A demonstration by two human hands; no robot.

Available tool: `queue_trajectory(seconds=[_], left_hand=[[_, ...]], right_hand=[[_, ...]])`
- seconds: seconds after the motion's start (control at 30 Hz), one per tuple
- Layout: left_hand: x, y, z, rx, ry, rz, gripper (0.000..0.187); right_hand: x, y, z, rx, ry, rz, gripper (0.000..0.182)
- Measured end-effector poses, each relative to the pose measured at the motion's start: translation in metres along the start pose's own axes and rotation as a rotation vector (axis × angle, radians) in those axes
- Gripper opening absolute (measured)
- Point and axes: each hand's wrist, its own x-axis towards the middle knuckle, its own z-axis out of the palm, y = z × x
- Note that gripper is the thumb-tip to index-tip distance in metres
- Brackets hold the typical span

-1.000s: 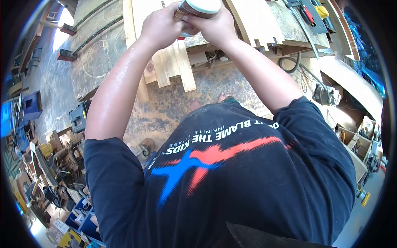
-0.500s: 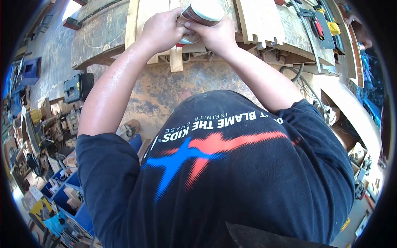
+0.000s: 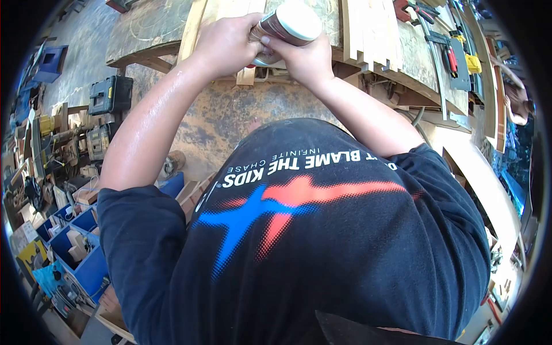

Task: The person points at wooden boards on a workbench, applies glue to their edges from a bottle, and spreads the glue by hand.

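Observation:
At the top of the head view, over the edge of the wooden workbench (image 3: 150, 27), a glue bottle (image 3: 299, 24) with a white body and brown label is tilted, its pale round base facing up toward me. My left hand (image 3: 231, 45) grips it from the left. From the right, my right hand (image 3: 306, 58) wraps round it, thumb across the label. Both hands are closed on the bottle, and its lower end is mostly hidden behind the fingers. Pale boards (image 3: 376, 31) with notched ends lie on the bench to the right of my hands.
Clamps (image 3: 451, 60) lie at the bench's right side. Black toolboxes (image 3: 110, 95) stand on the floor to the left. Blue bins (image 3: 80, 261) with wood offcuts are at lower left. Part of another person (image 3: 513, 95) shows at the far right.
My view has shifted slightly, so the bench and boards sit a little higher and further right. Both hands keep hold of the bottle; the red at its lower end no longer shows.

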Motion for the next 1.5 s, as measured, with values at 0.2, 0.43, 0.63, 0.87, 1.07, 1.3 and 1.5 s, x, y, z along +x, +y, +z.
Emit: queue_trajectory(seconds=[0.2,0.43,0.63,0.87,1.07,1.3,1.5], left_hand=[[-0.010,0.011,-0.006,0.036,-0.023,0.028,0.049],[-0.021,-0.012,-0.044,-0.350,0.104,-0.129,0.065],[-0.065,-0.050,-0.042,-0.734,0.555,-0.373,0.041],[-0.131,-0.048,0.033,-0.909,0.603,-0.618,0.026],[-0.155,-0.027,0.048,-1.105,0.229,-0.424,0.034],[-0.088,-0.005,0.006,-1.282,-0.270,-0.116,0.061],[-0.035,-0.002,0.001,-2.084,-0.041,-0.149,0.088]], right_hand=[[-0.013,0.008,0.003,0.042,0.063,-0.031,0.037],[-0.006,0.017,-0.002,0.148,-0.009,0.052,0.053],[-0.020,0.006,-0.009,0.132,-0.050,0.049,0.053],[-0.033,0.029,-0.019,0.182,-0.156,0.000,0.058],[-0.032,0.015,-0.015,0.357,-0.109,-0.038,0.064],[-0.006,-0.023,-0.020,0.503,0.020,-0.168,0.071],[0.033,-0.068,0.002,0.404,-0.311,-0.104,0.072]])
